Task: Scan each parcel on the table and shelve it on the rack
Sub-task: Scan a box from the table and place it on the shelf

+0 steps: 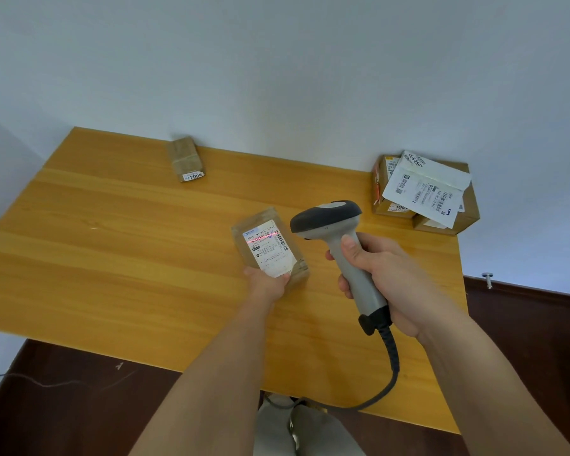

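Note:
My left hand (268, 282) grips the near end of a small brown parcel (266, 243) with a white shipping label, held over the wooden table (112, 251). A red scan line crosses the label's top. My right hand (379, 274) holds the grey handle of a barcode scanner (329, 225), its dark head pointing at the label. The scanner's cable (390, 366) runs down past the table's front edge. Another small brown parcel (185, 158) lies at the table's far edge. No rack is in view.
At the far right corner of the table sit brown cardboard boxes (441, 205) with a white mailer bag (425, 189) lying on top. A pale wall rises behind the table. Dark floor (63, 406) shows in front and to the right.

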Action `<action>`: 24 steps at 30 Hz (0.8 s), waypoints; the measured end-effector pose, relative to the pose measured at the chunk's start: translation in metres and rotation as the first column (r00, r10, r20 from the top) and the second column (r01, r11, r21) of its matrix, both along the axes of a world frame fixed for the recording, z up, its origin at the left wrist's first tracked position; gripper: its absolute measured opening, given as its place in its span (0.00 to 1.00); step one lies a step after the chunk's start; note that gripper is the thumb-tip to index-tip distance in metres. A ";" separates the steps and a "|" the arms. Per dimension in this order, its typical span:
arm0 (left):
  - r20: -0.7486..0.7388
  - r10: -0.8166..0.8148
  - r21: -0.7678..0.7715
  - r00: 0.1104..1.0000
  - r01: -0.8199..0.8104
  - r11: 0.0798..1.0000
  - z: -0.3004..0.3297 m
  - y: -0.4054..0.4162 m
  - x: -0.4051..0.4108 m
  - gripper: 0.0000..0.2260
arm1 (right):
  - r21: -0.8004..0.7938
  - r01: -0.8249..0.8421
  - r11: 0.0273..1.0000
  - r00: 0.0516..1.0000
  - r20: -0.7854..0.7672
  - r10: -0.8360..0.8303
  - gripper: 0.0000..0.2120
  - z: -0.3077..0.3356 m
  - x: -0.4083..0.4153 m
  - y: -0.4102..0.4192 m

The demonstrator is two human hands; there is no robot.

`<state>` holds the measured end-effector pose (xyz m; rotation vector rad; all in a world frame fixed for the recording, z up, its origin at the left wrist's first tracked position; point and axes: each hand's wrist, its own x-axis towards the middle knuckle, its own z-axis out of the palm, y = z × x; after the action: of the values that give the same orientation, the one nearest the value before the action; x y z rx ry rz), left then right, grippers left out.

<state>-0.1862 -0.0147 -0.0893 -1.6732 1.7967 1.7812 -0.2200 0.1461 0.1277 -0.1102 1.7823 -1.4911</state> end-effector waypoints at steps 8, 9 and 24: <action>-0.024 0.022 -0.024 0.999 -0.022 0.999 -0.002 0.001 0.003 0.31 | -0.068 -0.012 0.998 1.000 0.019 0.014 0.11 0.006 0.004 0.003; -0.031 0.028 -0.014 0.999 -0.029 0.999 -0.002 0.000 0.005 0.32 | -0.083 -0.008 0.997 1.000 0.018 0.009 0.12 0.005 0.004 0.003; -0.457 0.499 0.555 0.736 -0.202 0.807 0.096 -0.011 0.151 0.34 | -0.209 -0.220 0.953 0.967 0.083 0.242 0.19 -0.042 0.048 -0.054</action>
<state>-0.0355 -0.0255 0.0067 -1.4178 1.0153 2.8823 -0.1719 0.0921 0.0858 -0.3225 1.4762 -1.4709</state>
